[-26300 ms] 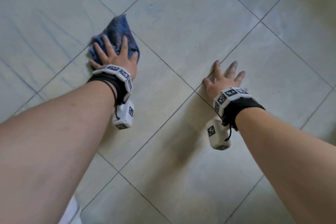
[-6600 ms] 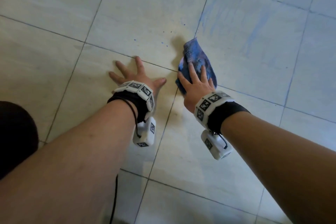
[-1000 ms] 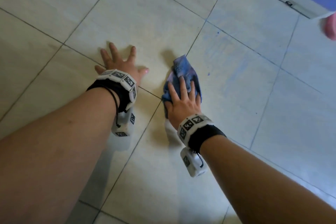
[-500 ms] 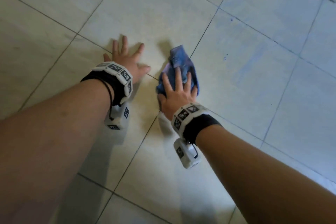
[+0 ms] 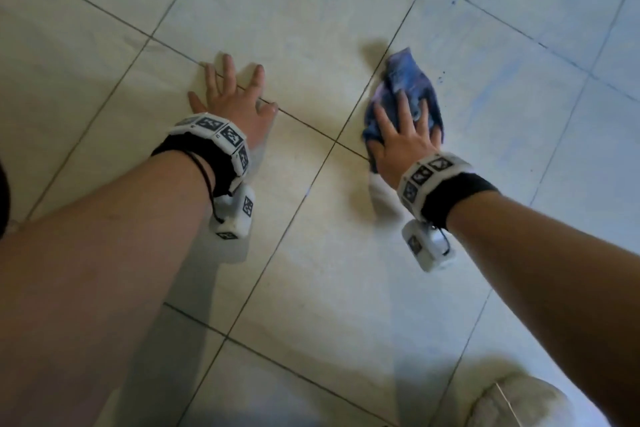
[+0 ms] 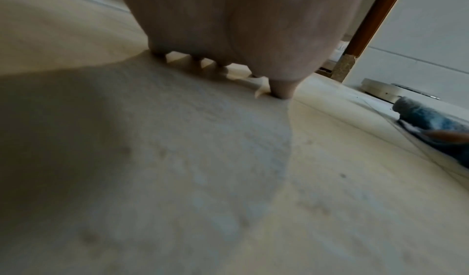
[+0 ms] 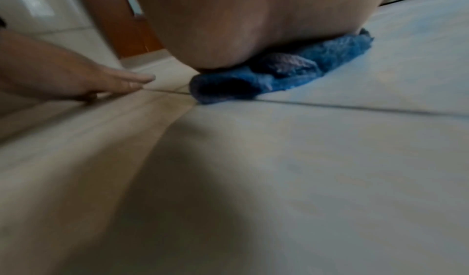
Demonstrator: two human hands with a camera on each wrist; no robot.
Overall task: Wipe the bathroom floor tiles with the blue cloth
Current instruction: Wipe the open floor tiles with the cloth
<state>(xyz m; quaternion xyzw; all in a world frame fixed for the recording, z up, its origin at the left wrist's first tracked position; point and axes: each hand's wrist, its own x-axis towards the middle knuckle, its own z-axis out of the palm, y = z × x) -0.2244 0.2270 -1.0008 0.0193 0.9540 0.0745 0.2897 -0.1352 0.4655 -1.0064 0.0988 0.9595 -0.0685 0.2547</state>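
The left hand, at nine o'clock from the cloth, props the person's weight on the tiles; if they are damp, that palm could slide and the person pitch forward. Its grip is fully open, fingers spread flat, holding nothing. The right hand could skid off the bunched cloth, or drag blue streaks like those at one o'clock. Its fingers lie straight on the cloth, pressing it to the floor beside a grout line, not curled round it.
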